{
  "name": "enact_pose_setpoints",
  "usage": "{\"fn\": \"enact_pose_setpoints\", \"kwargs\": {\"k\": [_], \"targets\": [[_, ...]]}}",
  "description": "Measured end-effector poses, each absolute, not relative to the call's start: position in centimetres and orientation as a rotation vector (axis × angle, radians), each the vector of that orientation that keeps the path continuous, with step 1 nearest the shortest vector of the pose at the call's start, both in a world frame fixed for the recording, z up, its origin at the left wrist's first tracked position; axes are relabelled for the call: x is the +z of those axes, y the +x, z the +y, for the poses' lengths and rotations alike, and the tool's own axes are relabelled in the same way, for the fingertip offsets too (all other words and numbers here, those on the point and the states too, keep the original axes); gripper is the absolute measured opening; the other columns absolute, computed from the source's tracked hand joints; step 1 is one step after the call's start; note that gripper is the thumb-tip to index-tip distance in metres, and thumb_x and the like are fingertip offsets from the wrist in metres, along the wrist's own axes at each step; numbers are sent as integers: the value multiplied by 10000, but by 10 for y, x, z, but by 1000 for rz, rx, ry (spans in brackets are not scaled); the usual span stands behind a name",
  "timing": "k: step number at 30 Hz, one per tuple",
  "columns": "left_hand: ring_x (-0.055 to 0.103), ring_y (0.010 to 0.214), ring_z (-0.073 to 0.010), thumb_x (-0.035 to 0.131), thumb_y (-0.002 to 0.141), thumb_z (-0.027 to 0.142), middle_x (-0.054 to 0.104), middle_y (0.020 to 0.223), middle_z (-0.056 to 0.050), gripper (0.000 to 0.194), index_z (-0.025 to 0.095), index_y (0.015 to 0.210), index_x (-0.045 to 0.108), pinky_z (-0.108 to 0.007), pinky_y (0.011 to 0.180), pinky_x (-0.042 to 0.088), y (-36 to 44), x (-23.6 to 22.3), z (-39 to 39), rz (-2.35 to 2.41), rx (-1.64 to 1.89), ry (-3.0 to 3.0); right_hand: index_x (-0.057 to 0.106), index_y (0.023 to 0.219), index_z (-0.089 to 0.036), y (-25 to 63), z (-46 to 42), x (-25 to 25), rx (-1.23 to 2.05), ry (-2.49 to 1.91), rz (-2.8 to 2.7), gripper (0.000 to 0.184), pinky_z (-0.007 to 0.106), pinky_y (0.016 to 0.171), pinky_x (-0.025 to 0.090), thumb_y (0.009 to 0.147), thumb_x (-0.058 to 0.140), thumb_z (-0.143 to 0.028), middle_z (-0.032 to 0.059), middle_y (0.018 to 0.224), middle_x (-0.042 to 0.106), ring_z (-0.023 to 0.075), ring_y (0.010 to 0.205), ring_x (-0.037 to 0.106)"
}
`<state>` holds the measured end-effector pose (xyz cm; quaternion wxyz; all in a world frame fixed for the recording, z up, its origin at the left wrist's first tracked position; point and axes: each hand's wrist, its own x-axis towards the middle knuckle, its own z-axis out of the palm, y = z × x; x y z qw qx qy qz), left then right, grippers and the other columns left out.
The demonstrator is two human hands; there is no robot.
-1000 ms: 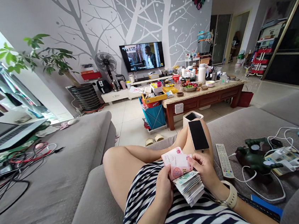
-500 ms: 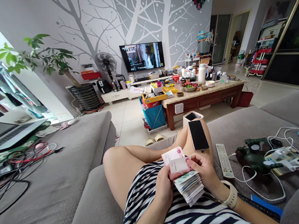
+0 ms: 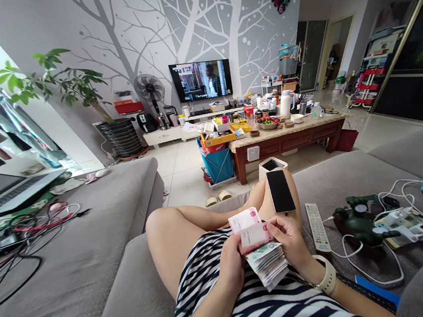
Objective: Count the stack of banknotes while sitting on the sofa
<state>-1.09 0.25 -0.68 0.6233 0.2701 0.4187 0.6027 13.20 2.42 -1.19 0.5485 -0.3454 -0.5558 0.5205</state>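
Note:
I sit on a grey sofa [image 3: 95, 271] with a thick stack of banknotes [image 3: 265, 261] held over my lap. My left hand [image 3: 231, 265] is closed round the left edge of the stack, thumb on top. My right hand [image 3: 291, 241] pinches the top pink note [image 3: 253, 232], which is folded back over the stack. A black phone [image 3: 280, 190] lies face up on my right knee, just beyond the notes. A white watch sits on my right wrist.
A white remote control [image 3: 317, 225] lies on the sofa beside my right leg, near a dark green figure [image 3: 358, 224] and tangled white cables [image 3: 395, 255]. A laptop [image 3: 7, 192] and wires sit at the left. A cluttered wooden coffee table [image 3: 288, 138] stands ahead.
The top pink note has been folded back toward me by my right hand; one second ago it stood flatter and further up. My left hand has stayed in place.

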Motion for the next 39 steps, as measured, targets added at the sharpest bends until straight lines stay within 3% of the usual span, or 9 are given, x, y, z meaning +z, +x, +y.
{"fn": "enact_pose_setpoints", "kwargs": {"k": [16, 27, 33, 39], "targets": [[693, 831, -280, 510, 749, 231, 753, 866, -100, 278, 105, 889, 715, -406, 809, 530, -9, -3, 1, 988, 1356, 589, 555, 670, -166, 132, 24, -11, 1240, -803, -1318, 265, 224, 520, 329, 842, 574, -367, -29, 601, 476, 115, 554, 417], [689, 816, -271, 505, 748, 244, 755, 837, -85, 271, 118, 846, 725, -369, 781, 522, -4, 7, -3, 1005, 1370, 596, 571, 679, -170, 132, 24, -15, 1272, -785, -1282, 280, 226, 509, 333, 825, 596, -407, -24, 595, 504, 114, 540, 430], [670, 724, -247, 594, 699, 248, 729, 690, -50, 140, 154, 664, 692, -344, 730, 510, -7, -1, -2, 1018, 1446, 531, 577, 647, -172, 134, 26, -22, 1328, -756, -1286, 425, 243, 472, 300, 873, 475, -517, -14, 494, 510, 112, 451, 404], [643, 620, -209, 628, 695, 261, 705, 657, -48, 120, 152, 684, 676, -317, 647, 494, -4, 5, -6, 1009, 1384, 552, 500, 600, -180, 132, 31, -22, 1245, -908, -1280, 349, 227, 483, 316, 714, 706, -437, -41, 535, 471, 109, 504, 410]]}}
